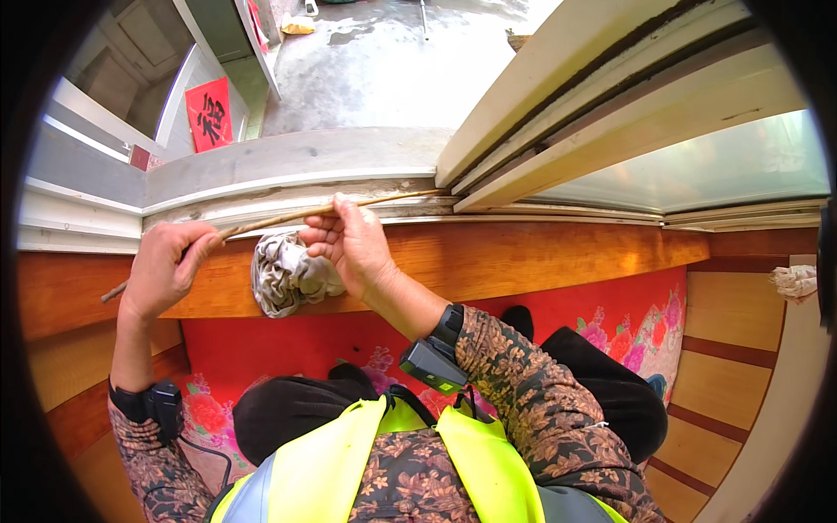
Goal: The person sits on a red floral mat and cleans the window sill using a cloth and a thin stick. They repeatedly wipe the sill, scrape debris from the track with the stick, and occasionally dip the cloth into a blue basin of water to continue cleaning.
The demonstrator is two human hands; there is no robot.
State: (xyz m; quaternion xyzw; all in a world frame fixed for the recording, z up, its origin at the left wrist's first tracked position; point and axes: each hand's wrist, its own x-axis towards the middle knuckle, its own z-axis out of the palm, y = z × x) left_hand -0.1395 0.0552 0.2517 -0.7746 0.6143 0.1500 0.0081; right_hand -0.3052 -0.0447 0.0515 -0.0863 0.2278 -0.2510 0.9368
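My left hand (171, 267) grips a thin wooden stick (278, 221) near its thicker end, which sticks out below the fist. My right hand (356, 245) pinches the same stick farther along between thumb and forefinger, the other fingers loosely curled. The stick lies slanted over the dirty track (399, 208) of a sliding window, its thin tip close to the foot of the sash frame (497, 186). Under the right hand, a crumpled greyish-white cloth (288, 278) rests on the varnished wooden sill (497, 255).
Sliding sashes with a glass pane (719, 170) stand at the right. Beyond the outer ledge (301, 153) is a concrete yard (366, 78), with a red paper sign (210, 116) at left. Below the sill is a red floral cover (261, 343). A whitish bundle (794, 282) sits far right.
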